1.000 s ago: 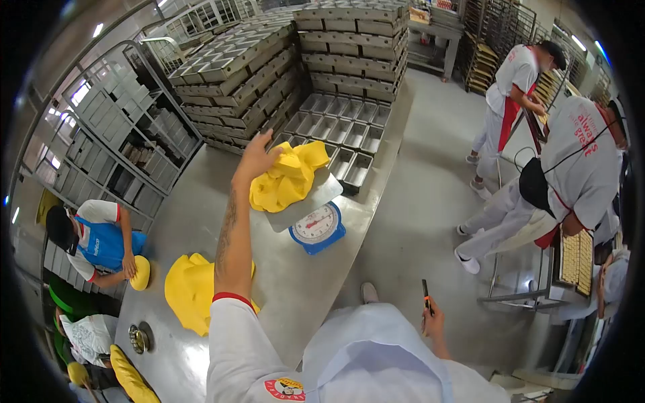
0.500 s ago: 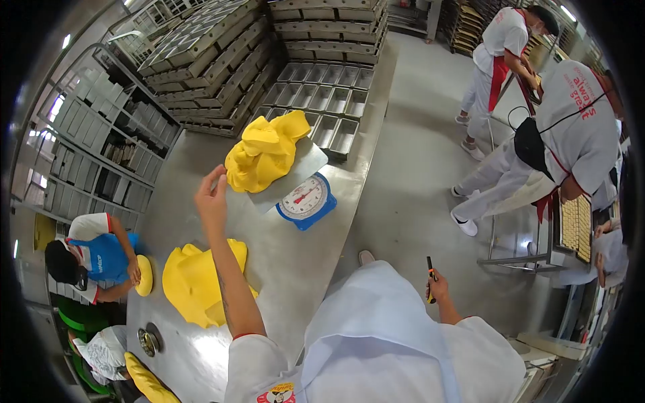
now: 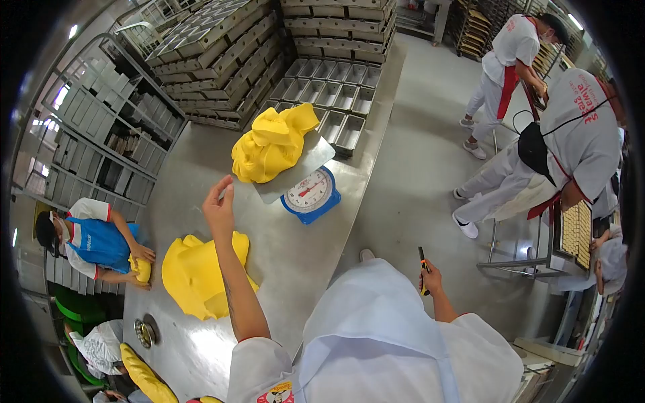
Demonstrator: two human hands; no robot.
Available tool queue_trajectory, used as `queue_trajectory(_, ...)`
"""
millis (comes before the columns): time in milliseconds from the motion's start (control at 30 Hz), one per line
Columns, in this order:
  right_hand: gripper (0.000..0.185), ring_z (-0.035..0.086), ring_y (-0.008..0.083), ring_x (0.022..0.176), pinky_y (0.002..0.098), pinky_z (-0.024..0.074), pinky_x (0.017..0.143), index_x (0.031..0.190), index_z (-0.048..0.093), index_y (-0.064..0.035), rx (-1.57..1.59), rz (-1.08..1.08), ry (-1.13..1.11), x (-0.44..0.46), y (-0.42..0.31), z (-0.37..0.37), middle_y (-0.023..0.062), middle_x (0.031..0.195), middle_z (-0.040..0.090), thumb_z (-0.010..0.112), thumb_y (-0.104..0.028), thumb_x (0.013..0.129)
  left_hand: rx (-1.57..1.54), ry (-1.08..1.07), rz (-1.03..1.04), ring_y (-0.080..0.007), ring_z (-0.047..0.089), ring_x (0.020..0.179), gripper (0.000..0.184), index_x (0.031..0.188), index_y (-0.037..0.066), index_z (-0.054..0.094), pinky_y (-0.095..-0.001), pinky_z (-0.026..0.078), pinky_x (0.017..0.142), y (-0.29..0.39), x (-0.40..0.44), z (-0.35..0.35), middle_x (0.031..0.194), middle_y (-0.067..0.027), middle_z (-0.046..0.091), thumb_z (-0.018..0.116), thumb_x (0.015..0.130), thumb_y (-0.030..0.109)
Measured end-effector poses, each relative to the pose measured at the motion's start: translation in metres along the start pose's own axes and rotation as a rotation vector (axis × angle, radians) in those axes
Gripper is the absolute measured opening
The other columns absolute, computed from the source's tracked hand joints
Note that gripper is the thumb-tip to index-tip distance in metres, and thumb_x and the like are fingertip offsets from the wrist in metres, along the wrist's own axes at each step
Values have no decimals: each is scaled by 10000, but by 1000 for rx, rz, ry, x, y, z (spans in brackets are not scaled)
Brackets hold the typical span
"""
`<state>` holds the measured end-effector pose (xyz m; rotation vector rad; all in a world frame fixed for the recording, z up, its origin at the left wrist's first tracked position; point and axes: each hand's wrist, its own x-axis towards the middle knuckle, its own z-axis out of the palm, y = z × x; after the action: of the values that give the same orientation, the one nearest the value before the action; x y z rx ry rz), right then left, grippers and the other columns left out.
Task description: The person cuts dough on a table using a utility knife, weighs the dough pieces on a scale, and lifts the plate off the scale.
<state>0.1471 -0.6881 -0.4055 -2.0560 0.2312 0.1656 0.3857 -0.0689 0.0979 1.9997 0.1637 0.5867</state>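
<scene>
A blue dial scale (image 3: pixel 314 203) stands on the steel table, its flat metal pan (image 3: pixel 310 160) bearing a folded lump of yellow dough (image 3: pixel 274 144). My left hand (image 3: pixel 218 201) is raised just beside that lump, empty, with its fingers partly bent and apart. Under my left forearm lies a second, larger piece of yellow dough (image 3: pixel 201 274), partly hidden by the arm. Out over the floor on the other side, my right hand (image 3: pixel 432 279) is closed round a yellow-and-black utility knife (image 3: pixel 424 270), which points away from me.
Loaf pans (image 3: pixel 328 94) and tall stacks of pan sets occupy the table's far end. Across the table a co-worker in a blue apron (image 3: pixel 101 242) handles dough. A metal bowl (image 3: pixel 145 331) sits near the left edge. Two co-workers stand right, beside a tray (image 3: pixel 574 228).
My view has shifted slightly. My left hand stays near the dough on the scale, and my right hand still holds the knife. The co-worker's hands across the table have shifted on their dough.
</scene>
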Motion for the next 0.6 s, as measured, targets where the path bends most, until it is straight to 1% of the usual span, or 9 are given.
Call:
queue_trajectory(100,584,541,166,471,349,490,412,1542,386,-197,-18,3,-19,-1,15,4,60,726,557,525,-63,991,59,13,28,-115,642,963,244,1175,18,709,-256,511,847,-1,-10,-5,1092,-58,698,651,964,125)
queue_trajectory(200,565,544,162,479,344,486,418,1532,402,-171,-82,28,-14,0,17,2,59,719,568,535,-76,991,-57,123,-153,-109,634,836,208,1108,9,722,-261,511,766,-34,-35,-22,950,-33,700,665,958,140)
queue_trajectory(233,556,549,157,490,339,487,429,1527,410,-157,-110,76,-14,3,4,1,57,716,573,539,-84,991,-14,221,-208,-115,613,772,188,1041,3,721,-273,496,716,-50,-55,-26,875,-28,688,671,954,162)
queue_trajectory(300,537,552,141,518,322,484,460,1513,433,-128,-174,40,-52,16,-37,1,53,716,583,548,-98,990,192,424,-244,-136,574,682,231,922,-6,706,-302,467,645,-118,-116,-38,755,-29,660,687,939,223)
queue_trajectory(367,519,545,116,548,300,474,498,1496,461,-105,-201,-61,-131,4,-89,-10,46,721,592,558,-106,986,282,484,-444,-154,578,667,273,907,-6,687,-318,476,636,-164,-204,-43,748,-43,652,690,931,266)
queue_trajectory(467,495,526,80,585,274,452,545,1469,504,-91,-156,-67,-263,-18,-199,-37,33,733,594,570,-106,979,186,445,-805,-181,583,644,339,883,-5,658,-343,489,624,-172,-343,-33,737,-63,642,694,919,330)
queue_trajectory(500,497,507,66,588,270,436,548,1465,515,-106,-235,-224,-318,-23,-205,-47,17,723,577,585,-111,973,139,475,-888,-190,585,637,362,875,-5,649,-351,493,620,-166,-379,-33,733,-69,638,695,915,352)
queue_trajectory(533,501,508,67,579,270,437,539,1468,513,-111,-295,-250,-381,-27,-235,-49,11,712,567,583,-102,972,115,554,-941,-200,587,629,385,867,-4,640,-359,497,615,-164,-401,-37,729,-76,634,696,911,373)
queue_trajectory(600,506,510,70,557,270,438,520,1470,512,-121,-361,-282,-508,-40,-303,-41,2,691,550,577,-84,970,199,885,-991,-218,590,614,431,852,-4,621,-375,506,607,-176,-422,-68,722,-89,627,699,903,416)
